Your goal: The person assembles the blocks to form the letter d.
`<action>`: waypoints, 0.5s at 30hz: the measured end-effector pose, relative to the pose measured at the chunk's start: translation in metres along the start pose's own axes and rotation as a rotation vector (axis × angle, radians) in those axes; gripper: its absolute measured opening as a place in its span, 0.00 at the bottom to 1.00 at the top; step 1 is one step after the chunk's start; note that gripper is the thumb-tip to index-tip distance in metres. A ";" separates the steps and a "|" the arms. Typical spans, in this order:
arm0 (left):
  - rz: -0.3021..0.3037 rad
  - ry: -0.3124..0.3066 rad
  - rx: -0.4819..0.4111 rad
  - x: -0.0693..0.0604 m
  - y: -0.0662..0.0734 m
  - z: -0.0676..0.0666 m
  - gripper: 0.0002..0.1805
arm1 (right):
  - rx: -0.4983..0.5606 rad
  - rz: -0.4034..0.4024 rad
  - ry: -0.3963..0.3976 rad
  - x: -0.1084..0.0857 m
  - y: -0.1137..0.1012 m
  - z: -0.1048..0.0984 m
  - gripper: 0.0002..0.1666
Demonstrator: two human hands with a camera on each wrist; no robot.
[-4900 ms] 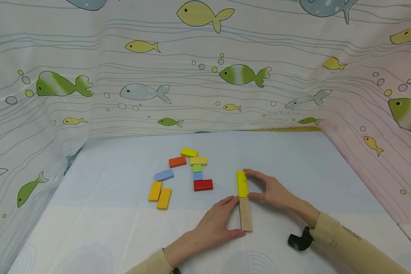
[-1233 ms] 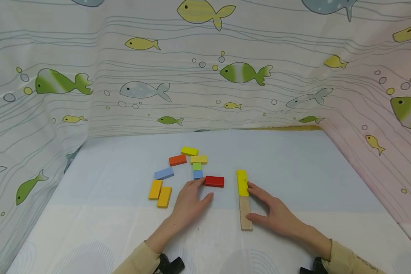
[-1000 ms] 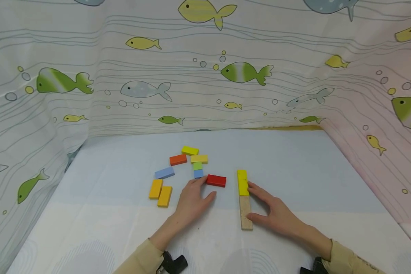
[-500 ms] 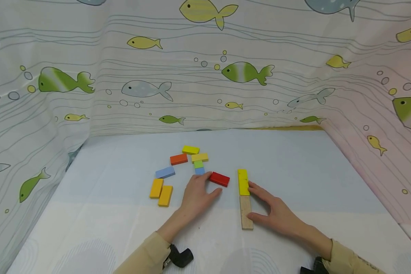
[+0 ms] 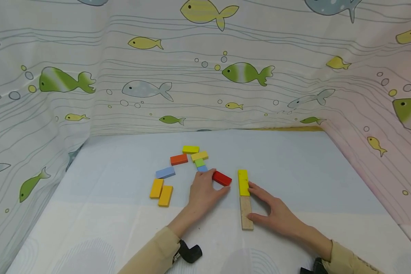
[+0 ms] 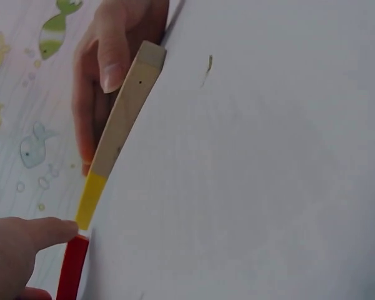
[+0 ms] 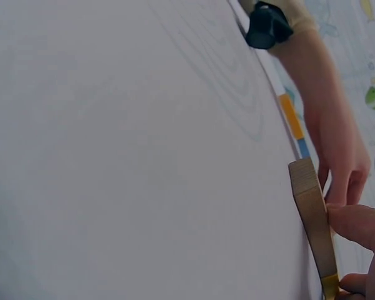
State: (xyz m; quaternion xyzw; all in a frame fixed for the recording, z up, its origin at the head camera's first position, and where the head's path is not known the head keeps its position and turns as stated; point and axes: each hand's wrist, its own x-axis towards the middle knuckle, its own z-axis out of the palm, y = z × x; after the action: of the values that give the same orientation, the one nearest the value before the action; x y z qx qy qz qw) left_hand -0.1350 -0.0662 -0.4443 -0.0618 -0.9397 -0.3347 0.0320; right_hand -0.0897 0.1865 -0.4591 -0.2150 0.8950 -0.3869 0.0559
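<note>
My left hand (image 5: 203,192) is at a red block (image 5: 222,178), fingertips at its left end and thumb at its right end. The red block lies tilted on the table. In the left wrist view, the thumb of that hand reaches the red block's (image 6: 72,269) near end. A yellow block (image 5: 243,182) and a plain wooden block (image 5: 246,213) lie end to end in one line. My right hand (image 5: 277,215) rests along their right side, a fingertip by the yellow block and the thumb against the wooden one (image 7: 315,225).
Left of my left hand lie two orange blocks (image 5: 156,188), a blue block (image 5: 165,172) and an orange-red block (image 5: 179,159). Behind it are a bright yellow block (image 5: 190,149), a pale yellow block (image 5: 199,155), a green cube (image 5: 199,163) and a partly hidden blue cube (image 5: 202,168).
My left hand has slid the red block right and turned it askew. The blue and green cubes and the pale yellow block have tilted. My right hand came back along the wooden block, then stayed.
</note>
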 end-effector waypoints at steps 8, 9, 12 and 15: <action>0.037 0.046 0.032 -0.001 -0.004 0.001 0.34 | 0.001 0.003 -0.005 0.001 -0.002 0.000 0.47; 0.040 0.046 0.031 -0.001 -0.005 0.001 0.35 | 0.001 0.002 -0.003 0.000 -0.002 0.000 0.46; 0.038 0.039 0.023 0.001 -0.005 0.002 0.36 | -0.003 0.001 -0.001 0.000 -0.002 0.000 0.46; 0.037 0.039 0.023 0.002 -0.006 0.004 0.36 | -0.005 0.002 0.001 0.000 -0.001 0.000 0.46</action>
State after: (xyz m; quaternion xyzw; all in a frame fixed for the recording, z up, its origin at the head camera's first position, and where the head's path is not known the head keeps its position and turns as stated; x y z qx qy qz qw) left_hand -0.1383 -0.0682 -0.4506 -0.0720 -0.9415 -0.3242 0.0573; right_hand -0.0894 0.1855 -0.4583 -0.2142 0.8961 -0.3847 0.0554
